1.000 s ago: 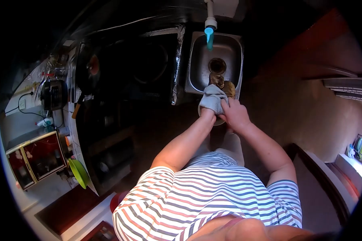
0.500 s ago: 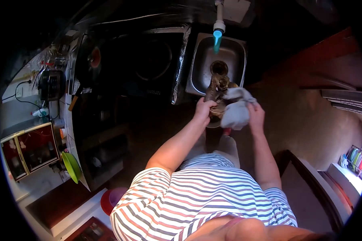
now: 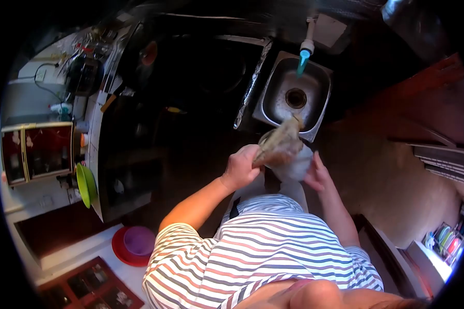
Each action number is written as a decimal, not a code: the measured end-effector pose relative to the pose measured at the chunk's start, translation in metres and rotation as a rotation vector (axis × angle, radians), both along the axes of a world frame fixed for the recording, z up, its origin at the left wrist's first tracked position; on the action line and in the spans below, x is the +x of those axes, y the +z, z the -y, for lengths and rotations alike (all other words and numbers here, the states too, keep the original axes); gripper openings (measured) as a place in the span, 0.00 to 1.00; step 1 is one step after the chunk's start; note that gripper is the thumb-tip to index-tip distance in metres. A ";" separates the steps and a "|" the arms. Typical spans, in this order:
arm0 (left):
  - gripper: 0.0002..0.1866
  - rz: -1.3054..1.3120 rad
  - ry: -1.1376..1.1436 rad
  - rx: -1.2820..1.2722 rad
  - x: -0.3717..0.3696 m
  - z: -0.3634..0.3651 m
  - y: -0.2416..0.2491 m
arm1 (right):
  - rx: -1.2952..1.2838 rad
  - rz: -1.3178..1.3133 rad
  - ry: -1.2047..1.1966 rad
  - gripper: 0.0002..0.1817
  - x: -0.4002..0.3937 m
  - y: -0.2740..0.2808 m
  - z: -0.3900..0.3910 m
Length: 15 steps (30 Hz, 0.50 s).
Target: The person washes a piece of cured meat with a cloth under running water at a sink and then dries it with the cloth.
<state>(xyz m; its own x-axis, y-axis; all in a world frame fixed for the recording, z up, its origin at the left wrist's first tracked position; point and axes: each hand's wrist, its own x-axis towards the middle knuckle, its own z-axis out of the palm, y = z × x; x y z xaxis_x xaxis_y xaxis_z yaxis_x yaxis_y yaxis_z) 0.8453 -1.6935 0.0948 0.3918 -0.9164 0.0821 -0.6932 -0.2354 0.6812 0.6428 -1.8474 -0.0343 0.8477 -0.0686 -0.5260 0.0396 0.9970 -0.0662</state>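
Note:
My left hand (image 3: 241,167) is closed round one end of a brownish, blurred item (image 3: 279,144), which looks soft and crumpled; what it is I cannot make out. Behind and beside it hangs a pale grey-white cloth (image 3: 295,166). At the cloth's right edge is my right hand (image 3: 317,174), its fingers partly apart; whether they grip the cloth is unclear. Both hands are in front of my body, just short of the steel sink (image 3: 281,82). Over the basin points a turquoise tap nozzle (image 3: 303,61).
A dark stove top (image 3: 206,67) with a foil-lined edge lies left of the sink. Further left are a green bowl (image 3: 85,186) and a wall cabinet (image 3: 46,154). A red basin (image 3: 119,247) holds a purple one at lower left. Dishes stand in a rack (image 3: 448,241) at right.
The brown item has moved back from the sink towards my body, baring the drain. My left hand has shifted left and down, my right hand down. The view has turned slightly.

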 end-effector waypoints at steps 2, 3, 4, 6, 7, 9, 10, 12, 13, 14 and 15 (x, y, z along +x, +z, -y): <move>0.19 0.157 -0.114 -0.034 -0.008 -0.010 0.006 | 0.079 0.243 0.038 0.33 0.030 0.029 -0.007; 0.18 0.318 -0.250 -0.070 -0.012 -0.015 0.008 | 0.065 0.266 0.042 0.35 0.036 0.032 -0.012; 0.15 0.403 -0.250 -0.047 -0.015 -0.020 0.012 | 0.074 0.268 0.067 0.35 0.036 0.034 -0.015; 0.15 0.467 -0.239 -0.019 -0.020 -0.028 0.023 | -0.006 0.228 0.173 0.36 0.039 0.035 -0.021; 0.14 0.531 -0.254 -0.002 -0.021 -0.032 0.026 | -0.001 0.233 0.198 0.36 0.043 0.033 -0.025; 0.14 0.579 -0.228 0.028 -0.026 -0.037 0.027 | -0.001 0.031 0.173 0.36 0.052 0.032 -0.037; 0.13 0.624 -0.226 0.051 -0.030 -0.040 0.028 | 0.001 -0.008 0.141 0.33 0.057 0.036 -0.042; 0.13 0.595 -0.169 0.046 -0.039 -0.049 0.026 | 0.011 -0.053 0.157 0.32 0.053 0.008 -0.054; 0.13 0.565 -0.135 0.029 -0.043 -0.054 0.026 | 0.019 -0.103 0.148 0.31 0.051 -0.004 -0.057; 0.14 0.584 -0.130 0.043 -0.047 -0.058 0.027 | -0.029 -0.063 0.186 0.31 0.050 -0.003 -0.058; 0.14 0.611 -0.112 0.070 -0.051 -0.064 0.028 | -0.071 -0.009 0.237 0.31 0.049 0.001 -0.058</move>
<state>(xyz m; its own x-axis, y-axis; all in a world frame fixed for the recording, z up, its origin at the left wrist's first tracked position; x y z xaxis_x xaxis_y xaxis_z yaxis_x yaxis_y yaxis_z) 0.7944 -1.6292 0.1223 0.1944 -0.9605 0.1991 -0.9758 -0.1686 0.1396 0.6922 -1.7890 -0.0334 0.8399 0.0943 -0.5345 -0.1953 0.9713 -0.1354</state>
